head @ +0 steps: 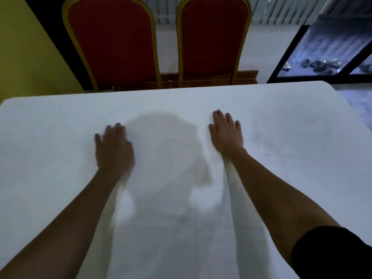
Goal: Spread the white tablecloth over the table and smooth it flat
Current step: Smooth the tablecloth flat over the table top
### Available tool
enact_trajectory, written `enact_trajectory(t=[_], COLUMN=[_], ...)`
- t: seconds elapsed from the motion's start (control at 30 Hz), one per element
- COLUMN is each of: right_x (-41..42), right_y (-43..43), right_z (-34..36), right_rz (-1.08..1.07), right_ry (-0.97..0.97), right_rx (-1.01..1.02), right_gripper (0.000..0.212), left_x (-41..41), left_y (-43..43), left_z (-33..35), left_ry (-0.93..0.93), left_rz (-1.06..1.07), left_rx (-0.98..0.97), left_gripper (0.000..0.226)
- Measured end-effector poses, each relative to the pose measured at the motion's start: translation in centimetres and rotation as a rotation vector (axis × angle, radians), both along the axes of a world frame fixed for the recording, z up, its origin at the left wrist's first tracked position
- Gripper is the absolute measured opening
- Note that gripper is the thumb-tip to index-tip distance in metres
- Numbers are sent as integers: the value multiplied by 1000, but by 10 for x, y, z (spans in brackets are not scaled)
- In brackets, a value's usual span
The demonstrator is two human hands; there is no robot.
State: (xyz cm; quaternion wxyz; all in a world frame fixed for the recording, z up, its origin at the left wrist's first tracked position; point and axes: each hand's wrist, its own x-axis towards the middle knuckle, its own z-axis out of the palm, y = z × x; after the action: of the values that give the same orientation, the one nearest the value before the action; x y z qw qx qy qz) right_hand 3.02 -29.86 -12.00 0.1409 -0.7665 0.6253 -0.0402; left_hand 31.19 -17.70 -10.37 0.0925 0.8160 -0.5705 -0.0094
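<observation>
**Both palms flat on the cloth, mid-table**

Because the job is smoothing, not lifting, neither hand has a grip on anything. The right hand (226, 133) lies palm-down with fingers spread and straight, pressing the white tablecloth (281, 158) against the worktop. The left hand (113, 148) is also palm-down and unclenched, though it is blurred, so how far its fingers are splayed is hard to tell. They sit well apart, either side of the person's shadow, which suits pushing slack outward.

The tablecloth already covers the whole visible worktop, from the far edge to the near edge, and looks largely flat; faint marks show on the right.

Beyond the far edge stand two red chairs (112, 41) with gold frames. A yellow wall (24, 53) is far left, and a dark-framed glass panel (332, 49) far right.
</observation>
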Motion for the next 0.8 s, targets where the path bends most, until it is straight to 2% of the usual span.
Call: enact_trajectory(t=[0.07,0.13,0.23,0.33,0.47,0.6,0.8], right_x=[-42,-83,-119,-120,-121,-124,-125], right_y=[-1,1,4,0,-3,-4,-6], right_z=[0,0,-3,-8,-13,-16,-14], right_rz=[-136,-263,-385,-401,-398,-395,-394], right_ry=[-5,-4,9,30,40,38,26], right_rx=[-18,-31,-47,-95,-102,-110,-104], right_gripper=[57,57,57,56,56,56,56], left_x=[-61,-131,-217,-243,-215,-140,11], left_y=[-26,-54,-97,-138,-178,-199,-124], left_z=[-4,0,0,-12,-24,-22,-27], left_ry=[-16,70,140,103,101,111,91], left_rz=[-326,-529,-641,-629,-553,-324,-23], left_rx=[7,39,115,173,121,119,78], left_gripper=[58,69,54,56,55,57,53])
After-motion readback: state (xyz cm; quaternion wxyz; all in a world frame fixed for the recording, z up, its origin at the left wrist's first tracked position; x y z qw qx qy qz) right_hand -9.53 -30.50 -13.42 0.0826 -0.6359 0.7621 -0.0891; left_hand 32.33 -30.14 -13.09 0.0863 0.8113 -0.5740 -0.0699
